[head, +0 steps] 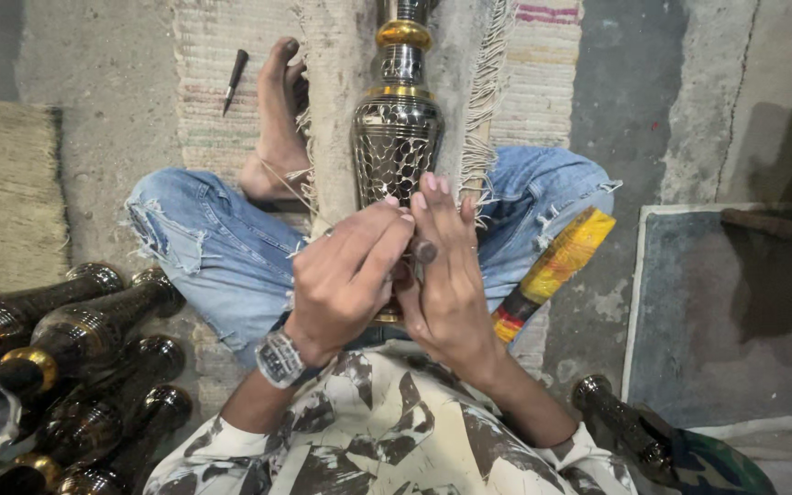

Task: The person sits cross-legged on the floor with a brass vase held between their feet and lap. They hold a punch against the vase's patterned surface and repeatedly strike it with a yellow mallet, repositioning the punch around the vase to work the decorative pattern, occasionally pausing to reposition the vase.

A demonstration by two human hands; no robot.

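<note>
The person sat cross-legged on the floor (103, 82) w/ a tall metal vase (397, 137) lying between the knees. Its long way ran straight out from the body, neck far off, fat part near the hands. Both hands met at the near end, just touching it. The left hand (341, 280) was curled, fingers pressed together, pinching something too small to tell. The right hand (451, 275) held a small dark tool (424, 250), fingers pointing up the vase. The vase was shiny, dark & gold, w/ a bumpy cut pattern. More dark vases (75, 339) lay at the left. A pointy tool (234, 81) lay on a woven mat (208, 55).
</note>
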